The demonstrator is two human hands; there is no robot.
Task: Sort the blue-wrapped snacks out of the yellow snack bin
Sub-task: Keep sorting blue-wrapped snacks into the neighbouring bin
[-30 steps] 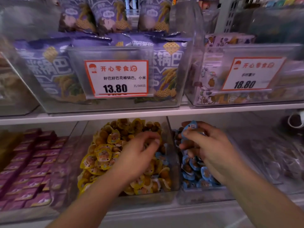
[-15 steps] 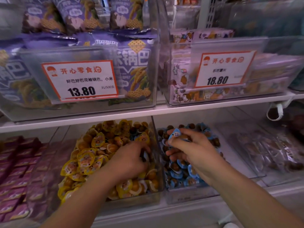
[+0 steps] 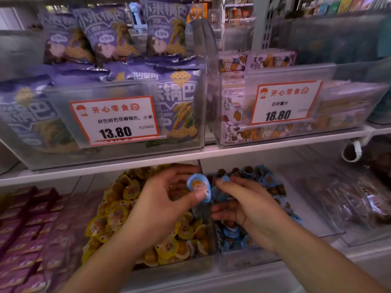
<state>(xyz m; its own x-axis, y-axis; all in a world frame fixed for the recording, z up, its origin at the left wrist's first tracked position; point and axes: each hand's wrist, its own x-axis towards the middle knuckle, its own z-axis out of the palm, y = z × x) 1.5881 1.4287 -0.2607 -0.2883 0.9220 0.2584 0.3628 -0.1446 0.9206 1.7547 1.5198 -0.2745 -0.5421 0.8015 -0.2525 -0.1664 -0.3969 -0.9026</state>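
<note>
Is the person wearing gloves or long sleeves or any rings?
No. The left hand and right hand are both bare, with no gloves and no rings or watch showing. Both forearms are uncovered to the picture's edge, so no sleeve is in view.

We cannot read the small print on the orange-bordered price card marked 18.80; motion smears it. The purple foil snack bags on the upper shelf run out past the top edge. The flat purple-pink packets at lower left are blurred and cut by the left edge. The clear-wrapped brown snacks at right are too smeared to make out. Our left hand covers part of the yellow-wrapped round snacks; our right hand hides part of the blue-wrapped pile. Both forearms leave the bottom edge.
</note>
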